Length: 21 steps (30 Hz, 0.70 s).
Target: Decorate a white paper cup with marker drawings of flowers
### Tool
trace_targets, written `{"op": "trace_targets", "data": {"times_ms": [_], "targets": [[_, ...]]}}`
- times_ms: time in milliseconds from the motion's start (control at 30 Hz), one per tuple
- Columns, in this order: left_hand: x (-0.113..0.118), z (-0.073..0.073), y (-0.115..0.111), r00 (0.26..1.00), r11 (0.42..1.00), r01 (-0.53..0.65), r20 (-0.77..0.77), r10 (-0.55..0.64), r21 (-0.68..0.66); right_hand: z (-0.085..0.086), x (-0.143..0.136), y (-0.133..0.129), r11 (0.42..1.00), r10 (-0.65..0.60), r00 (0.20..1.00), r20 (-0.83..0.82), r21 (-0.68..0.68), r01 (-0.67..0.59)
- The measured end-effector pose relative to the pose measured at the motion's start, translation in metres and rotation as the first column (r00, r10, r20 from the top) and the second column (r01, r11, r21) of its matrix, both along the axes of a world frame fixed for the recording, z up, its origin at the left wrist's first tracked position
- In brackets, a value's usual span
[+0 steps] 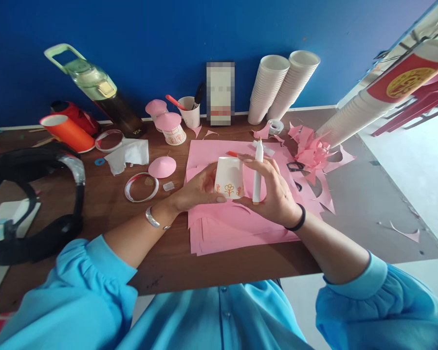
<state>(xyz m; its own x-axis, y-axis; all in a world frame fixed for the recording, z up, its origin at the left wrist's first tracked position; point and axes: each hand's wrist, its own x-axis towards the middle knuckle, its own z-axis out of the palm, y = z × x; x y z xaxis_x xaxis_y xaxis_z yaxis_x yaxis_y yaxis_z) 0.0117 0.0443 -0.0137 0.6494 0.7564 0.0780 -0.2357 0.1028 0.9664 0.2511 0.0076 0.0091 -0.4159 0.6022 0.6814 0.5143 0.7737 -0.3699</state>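
Observation:
A white paper cup [229,171], upside down with orange and red flowers drawn near its rim, is held over the pink paper sheets [219,228]. My left hand [200,187] is closed around the cup's left side. My right hand [273,189] grips a white marker [258,175] upright, its orange tip pointing up, while its fingers also touch the cup's right side. A red-orange pen [232,153] lies partly hidden behind the cup. Left of the paper are a pink paper cone [162,167] and a tape roll [141,187].
Decorated cups with pink cone roofs [173,129] stand at the back, beside a cup of pens [190,114]. Stacked paper cups [270,87] lean on the blue wall. Pink scraps [314,150] and scissors [295,166] lie right; a bottle [105,92] and black headgear [32,204] are left.

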Motion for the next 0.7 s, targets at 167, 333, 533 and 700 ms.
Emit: {"op": "trace_targets", "data": {"times_ms": [167, 333, 533, 700], "targets": [[-0.001, 0.002, 0.0, 0.998, 0.998, 0.063, 0.024, -0.062, -0.012, 0.0, 0.001, 0.001, 1.0, 0.015, 1.0, -0.024, -0.025, -0.016], [0.004, 0.007, -0.002, 1.0, 0.999, 0.022, 0.008, -0.023, 0.024, -0.001, 0.001, 0.0, 1.0, -0.004, 1.0, -0.008, 0.001, 0.004], [0.001, -0.002, 0.001, 0.996, 0.997, -0.078, 0.035, 0.077, 0.019, -0.005, 0.003, 0.003, 0.996, 0.006, 0.998, -0.057, -0.085, -0.011], [-0.001, -0.012, 0.004, 0.986, 0.991, -0.135, 0.103, 0.134, -0.001, -0.013, 0.006, 0.008, 0.99, -0.039, 0.996, -0.079, -0.137, 0.028]]}}
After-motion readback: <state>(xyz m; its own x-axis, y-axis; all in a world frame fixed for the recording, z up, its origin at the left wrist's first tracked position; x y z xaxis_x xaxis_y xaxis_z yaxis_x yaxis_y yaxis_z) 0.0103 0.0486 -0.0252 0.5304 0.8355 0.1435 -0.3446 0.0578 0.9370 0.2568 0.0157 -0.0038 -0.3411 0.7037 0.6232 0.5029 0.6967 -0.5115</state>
